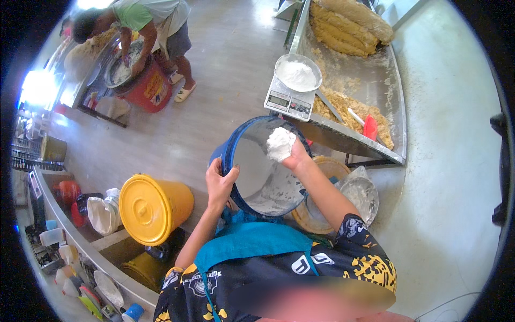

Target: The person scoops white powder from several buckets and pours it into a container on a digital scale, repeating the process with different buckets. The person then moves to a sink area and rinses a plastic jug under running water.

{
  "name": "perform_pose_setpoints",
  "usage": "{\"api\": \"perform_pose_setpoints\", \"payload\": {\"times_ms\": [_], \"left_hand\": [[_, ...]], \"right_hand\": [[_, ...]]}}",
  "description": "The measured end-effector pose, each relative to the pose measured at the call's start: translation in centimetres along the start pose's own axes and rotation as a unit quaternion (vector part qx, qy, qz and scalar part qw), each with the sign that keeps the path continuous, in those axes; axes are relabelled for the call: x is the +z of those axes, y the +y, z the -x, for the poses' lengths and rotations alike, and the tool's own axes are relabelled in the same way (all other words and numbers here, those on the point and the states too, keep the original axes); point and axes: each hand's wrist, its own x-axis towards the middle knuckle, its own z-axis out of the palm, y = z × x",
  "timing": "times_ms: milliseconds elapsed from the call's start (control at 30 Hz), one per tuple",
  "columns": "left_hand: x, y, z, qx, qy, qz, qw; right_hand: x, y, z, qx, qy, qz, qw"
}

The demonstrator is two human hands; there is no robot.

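Observation:
My left hand (222, 181) grips the rim of a blue plastic tub (227, 151), which is tilted and holds white powder at the bottom. Over the tub's mouth, my right hand (297, 155) is cupped around a heap of white powder (280, 144). Beyond it stands a digital kitchen scale (289, 103) at the corner of a metal trough, bearing a round bowl (316, 76) with more white powder. Part of the tub's inside is hidden behind my right hand and forearm.
The metal trough (372, 76) holds dough rolls (350, 26), crumbly dough (342, 108) and a red scoop (370, 127). A yellow lidded bucket (145, 209) stands at left. At upper left another person (141, 24) bends over a bowl on a red bucket (149, 90). A metal bowl (364, 197) lies at right.

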Motion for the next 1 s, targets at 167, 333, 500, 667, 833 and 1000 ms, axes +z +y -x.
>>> {"api": "perform_pose_setpoints", "payload": {"times_ms": [167,333,500,667,833,1000], "left_hand": [[0.0,0.3,0.2,-0.024,0.004,-0.007,1.0],[-0.1,0.4,0.1,-0.006,0.004,0.001,1.0],[-0.2,0.6,0.3,-0.023,0.006,-0.009,1.0],[-0.3,0.7,0.4,-0.037,0.007,0.009,0.999],[-0.3,0.6,0.4,-0.033,0.002,0.002,0.999],[-0.3,0.6,0.5,-0.03,0.014,-0.014,0.999]], "right_hand": [[2.1,-3.8,-0.3,-0.017,-0.14,-0.023,0.99],[6.2,-9.5,-2.4,-0.128,-0.101,-0.043,0.986],[9.7,-16.6,-6.6,-0.245,-0.06,0.065,0.965],[9.5,-21.7,-11.8,-0.366,0.031,0.163,0.916],[8.3,-21.8,-13.9,-0.429,0.117,0.305,0.842],[7.8,-23.6,-15.1,-0.351,0.05,0.178,0.918]]}}
